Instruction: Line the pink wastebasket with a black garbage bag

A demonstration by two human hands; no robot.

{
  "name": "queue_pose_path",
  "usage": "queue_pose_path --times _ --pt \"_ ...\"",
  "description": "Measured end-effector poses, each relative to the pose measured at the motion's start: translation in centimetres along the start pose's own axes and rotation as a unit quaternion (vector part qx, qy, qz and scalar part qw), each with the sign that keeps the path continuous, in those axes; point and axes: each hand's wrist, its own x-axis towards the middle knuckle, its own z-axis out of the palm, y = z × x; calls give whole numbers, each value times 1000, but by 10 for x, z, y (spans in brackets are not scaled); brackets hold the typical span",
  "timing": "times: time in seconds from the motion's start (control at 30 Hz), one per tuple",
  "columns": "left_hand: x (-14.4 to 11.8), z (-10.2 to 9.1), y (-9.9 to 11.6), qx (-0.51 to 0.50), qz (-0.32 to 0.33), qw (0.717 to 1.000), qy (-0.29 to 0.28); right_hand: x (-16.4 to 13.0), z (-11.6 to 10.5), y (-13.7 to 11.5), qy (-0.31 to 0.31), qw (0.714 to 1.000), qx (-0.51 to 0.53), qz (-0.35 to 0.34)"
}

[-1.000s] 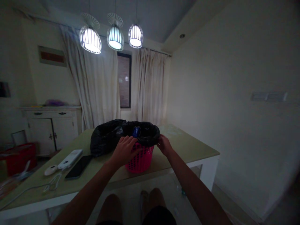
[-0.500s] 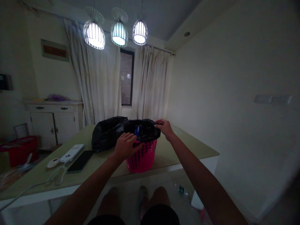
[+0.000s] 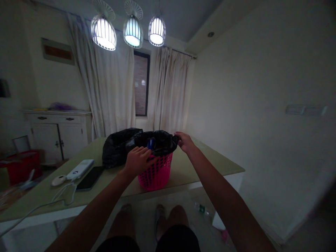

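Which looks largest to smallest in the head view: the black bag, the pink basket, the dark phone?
1. black bag, draped over the basket rim and spread behind it
2. pink basket
3. dark phone, flat on the table, clearly the smallest

A pale green table point(image 3: 204, 162) is seen; on it are set a pink basket point(image 3: 155, 172), a black bag point(image 3: 118, 148), a phone point(image 3: 90, 177), a white device point(image 3: 80, 169).

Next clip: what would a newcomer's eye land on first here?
Probably the bright pink basket near the front edge of the table, lined with a black bag that spills to its left. Both hands are at its rim: the left hand on the near side, the right hand pinching the bag's far right edge. Overhead, three lit pendant lamps glow.
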Motion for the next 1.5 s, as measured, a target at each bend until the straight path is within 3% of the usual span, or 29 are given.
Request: queue_pose_path --times 0.17,0.33,0.47,0.6,0.73,0.87,1.0,1.1,1.17,1.27,1.37,1.5 --pt "4 -2 3 7 20 1000 -5 -22 6 -9 -58 998 -8 18" --pt "11 -4 19 -8 55 998 -4 -11 15 -26 -39 998 -44 0" --pt "18 5 41 -28 43 999 -7 -5 50 -28 -87 991 -101 -8" --pt "27 21 60 -46 14 998 -49 -16 97 -31 -214 962 -148 -82" --pt "36 23 66 -40 -16 996 -79 -25 117 -52 -285 942 -80 -156" --pt "30 9 54 -49 -33 995 -81 -19 93 -90 -246 942 28 -227" --pt "0 1 29 -88 -43 995 5 -8 39 -124 -114 947 48 -296" --pt "-24 7 3 -80 -116 989 33 -5 -4 -137 -48 952 24 -301" --pt "-34 11 -15 -110 -146 983 -2 -6 -27 -137 -30 956 2 -291" --pt "-36 11 -39 -210 -131 967 -66 -8 -52 -129 -8 959 -43 -278" --pt "-25 1 -55 -288 -107 945 -108 -5 -68 -117 61 954 -103 -275" --pt "0 -16 -61 -286 -132 942 -116 4 -79 -103 131 954 -147 -227"
